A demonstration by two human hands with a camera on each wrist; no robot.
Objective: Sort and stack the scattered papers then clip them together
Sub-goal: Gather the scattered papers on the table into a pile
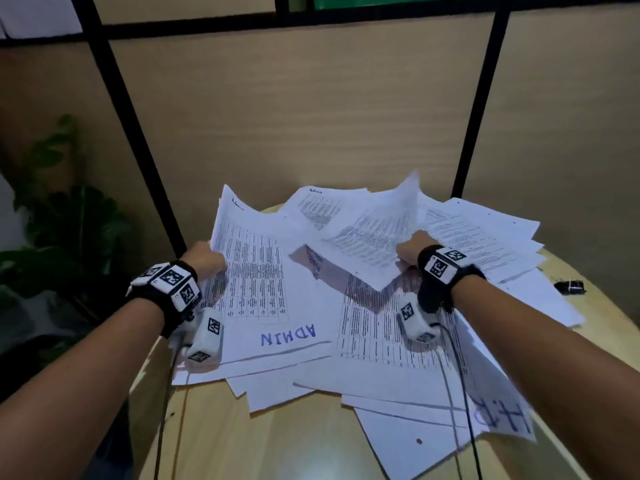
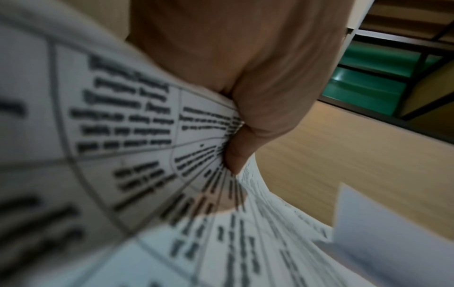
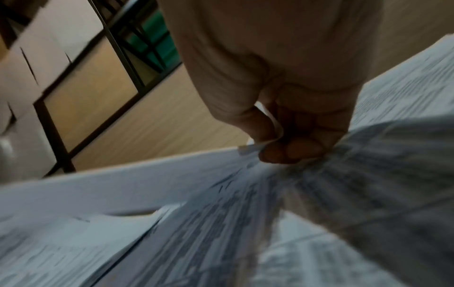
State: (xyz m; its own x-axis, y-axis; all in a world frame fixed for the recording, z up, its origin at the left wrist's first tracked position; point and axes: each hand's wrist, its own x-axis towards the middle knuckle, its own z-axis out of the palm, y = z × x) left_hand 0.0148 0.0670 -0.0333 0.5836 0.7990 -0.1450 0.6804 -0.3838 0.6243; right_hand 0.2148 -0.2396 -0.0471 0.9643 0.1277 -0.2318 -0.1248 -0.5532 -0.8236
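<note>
Scattered papers [image 1: 398, 372]: loose white printed sheets, overlapping at many angles, covering most of a round pale wooden table [image 1: 214, 441]. One sheet near the left forearm carries "ADMIN" [image 1: 288, 335] handwritten in blue; another at the near right edge carries large blue letters, blurred.

Left hand [image 1: 204, 258]: at the left side of the pile, fingers and thumb closed on the edge of a table-printed sheet [image 1: 249, 251]. That sheet rises from the hand and curves up and away toward the far side. The left wrist view shows the thumb [image 2: 237, 153] pressed onto the printed face, the paper bowed around it.

Right hand [image 1: 412, 249]: at the middle right of the pile, pinching a text-printed sheet [image 1: 374, 230] whose far corner stands lifted above the others. The right wrist view shows curled fingers [image 3: 292, 150] gripping the paper edge; the picture is blurred.

Relation: the two lifted sheets are apart, each held by one hand, with the flat papers lying between and beneath both wrists.

Binder clip [image 1: 571, 286]: small, black, on bare tabletop at the far right, beside the pile's edge and apart from both hands.

Surroundings: tan panels in black frames behind the table; green plant [image 1: 65, 216] to the left.
</note>
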